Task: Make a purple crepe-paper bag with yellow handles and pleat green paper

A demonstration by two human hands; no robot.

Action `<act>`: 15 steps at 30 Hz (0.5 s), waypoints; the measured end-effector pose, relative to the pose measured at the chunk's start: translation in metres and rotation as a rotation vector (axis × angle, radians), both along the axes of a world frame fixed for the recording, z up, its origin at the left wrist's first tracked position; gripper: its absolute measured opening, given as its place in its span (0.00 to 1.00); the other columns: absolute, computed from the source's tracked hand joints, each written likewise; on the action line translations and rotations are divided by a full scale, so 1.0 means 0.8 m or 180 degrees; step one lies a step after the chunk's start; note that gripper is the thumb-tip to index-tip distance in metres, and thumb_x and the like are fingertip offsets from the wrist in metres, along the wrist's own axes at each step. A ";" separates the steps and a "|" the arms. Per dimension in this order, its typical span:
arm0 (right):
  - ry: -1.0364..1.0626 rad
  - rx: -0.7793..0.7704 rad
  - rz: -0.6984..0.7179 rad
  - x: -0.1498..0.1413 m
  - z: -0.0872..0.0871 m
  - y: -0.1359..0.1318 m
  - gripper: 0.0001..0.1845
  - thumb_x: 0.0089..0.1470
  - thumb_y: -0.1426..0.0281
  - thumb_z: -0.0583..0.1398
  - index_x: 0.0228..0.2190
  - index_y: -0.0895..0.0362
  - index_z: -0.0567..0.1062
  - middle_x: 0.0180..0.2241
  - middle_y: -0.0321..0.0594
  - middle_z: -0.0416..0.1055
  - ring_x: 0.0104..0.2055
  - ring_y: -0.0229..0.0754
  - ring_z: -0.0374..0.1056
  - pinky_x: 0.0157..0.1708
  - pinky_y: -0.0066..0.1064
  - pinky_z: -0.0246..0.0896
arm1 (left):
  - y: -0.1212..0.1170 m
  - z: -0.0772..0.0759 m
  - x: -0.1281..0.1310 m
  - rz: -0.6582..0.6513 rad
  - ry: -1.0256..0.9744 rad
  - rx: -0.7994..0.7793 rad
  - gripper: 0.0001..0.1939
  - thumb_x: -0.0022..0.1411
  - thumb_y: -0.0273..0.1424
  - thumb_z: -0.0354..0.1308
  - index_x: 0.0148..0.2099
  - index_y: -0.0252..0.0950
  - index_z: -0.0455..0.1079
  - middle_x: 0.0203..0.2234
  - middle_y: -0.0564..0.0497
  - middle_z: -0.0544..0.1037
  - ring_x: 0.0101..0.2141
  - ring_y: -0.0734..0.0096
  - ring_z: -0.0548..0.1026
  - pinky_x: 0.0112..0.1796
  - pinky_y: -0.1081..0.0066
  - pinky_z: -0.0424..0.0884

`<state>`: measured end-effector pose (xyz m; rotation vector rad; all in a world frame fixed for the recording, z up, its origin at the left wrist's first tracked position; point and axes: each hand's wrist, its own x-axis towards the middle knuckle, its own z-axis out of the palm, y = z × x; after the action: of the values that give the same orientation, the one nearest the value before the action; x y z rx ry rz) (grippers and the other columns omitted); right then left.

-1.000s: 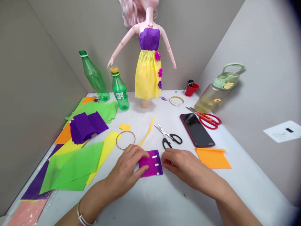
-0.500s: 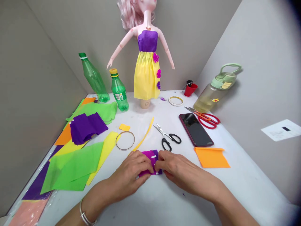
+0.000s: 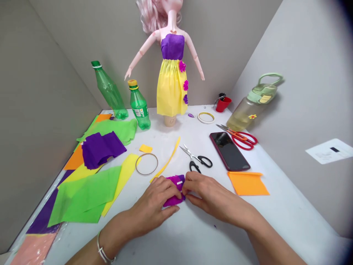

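Note:
A folded piece of magenta-purple crepe paper [image 3: 174,201] with a small white tape strip on it lies gathered between my hands, partly hidden by my fingers. My left hand [image 3: 156,201] presses and pinches its left side. My right hand [image 3: 206,193] holds its right side with the fingertips. A thin yellow paper strip [image 3: 165,164] runs just beyond my left hand, and black-handled scissors [image 3: 197,161] lie just past my right fingers.
A doll [image 3: 171,73] in a purple-and-yellow paper dress stands at the back between green bottles [image 3: 139,106] and a red cup [image 3: 223,104]. Crepe sheets [image 3: 85,195] cover the left side; a phone [image 3: 228,151], red scissors [image 3: 242,138] and orange paper [image 3: 246,183] lie right.
The paper has gone from lying flat under my fingers to being folded and gathered. My hands have closed in on it from both sides, and most of its tape strips are now hidden.

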<state>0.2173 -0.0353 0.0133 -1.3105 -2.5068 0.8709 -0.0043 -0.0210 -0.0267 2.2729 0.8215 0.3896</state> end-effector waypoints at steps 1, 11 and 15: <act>0.0016 -0.0006 -0.0025 0.000 0.000 0.001 0.07 0.61 0.77 0.55 0.33 0.55 0.71 0.34 0.36 0.66 0.37 0.38 0.64 0.35 0.29 0.58 | 0.000 0.000 0.000 0.0000 0.0008 -0.0018 0.09 0.61 0.29 0.61 0.45 0.41 0.69 0.42 0.49 0.73 0.44 0.62 0.67 0.48 0.62 0.64; 0.0364 -0.0217 -0.0195 -0.004 0.002 0.000 0.07 0.62 0.74 0.56 0.32 0.55 0.73 0.34 0.36 0.67 0.36 0.38 0.64 0.36 0.28 0.58 | -0.001 0.003 0.003 0.0110 -0.0023 0.0005 0.08 0.61 0.30 0.62 0.42 0.40 0.67 0.42 0.49 0.71 0.44 0.61 0.66 0.47 0.60 0.64; 0.0544 -0.0288 -0.0248 -0.006 0.004 0.001 0.07 0.62 0.73 0.57 0.31 0.54 0.73 0.33 0.34 0.68 0.35 0.37 0.65 0.36 0.28 0.57 | -0.003 0.008 0.005 0.0277 -0.0038 0.0202 0.09 0.61 0.30 0.62 0.42 0.39 0.65 0.42 0.49 0.70 0.44 0.61 0.66 0.47 0.59 0.62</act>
<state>0.2127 -0.0348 0.0164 -1.2914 -2.2959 1.0425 0.0001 -0.0230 -0.0202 2.2962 0.9161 0.4744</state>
